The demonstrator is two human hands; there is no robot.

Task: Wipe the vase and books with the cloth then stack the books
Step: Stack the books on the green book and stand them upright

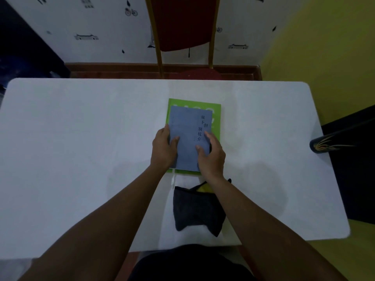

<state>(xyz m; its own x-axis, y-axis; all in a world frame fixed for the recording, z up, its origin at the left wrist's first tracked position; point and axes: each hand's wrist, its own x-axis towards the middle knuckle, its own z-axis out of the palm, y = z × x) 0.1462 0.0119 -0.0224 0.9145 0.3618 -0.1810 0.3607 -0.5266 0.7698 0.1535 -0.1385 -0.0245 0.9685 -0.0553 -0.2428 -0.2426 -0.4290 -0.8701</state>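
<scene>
**Blue-grey on green: squaring the stack**

Blue-grey and smaller, the upper book (189,138) lies flat on the green book (216,122), whose cover shows as a border beyond the fingertips and to the right. The left hand (163,148) clasps the upper book's left edge, thumb on the cover and fingers curled around the side. The right hand (212,155) rests flat on the lower right part, fingers loosely spread, pinching nothing. The dark cloth (197,209) lies crumpled on the white table (81,138) just behind the wrists, between the forearms; the black vase (322,145) sits well off to the right of the right hand, at the table's edge.

Judging by this, stacking is nearly done. To finish well, slide the upper book with light, even pressure from both palms until its edges run parallel to the green one's, then lift the hands straight up so nothing shifts.
</scene>
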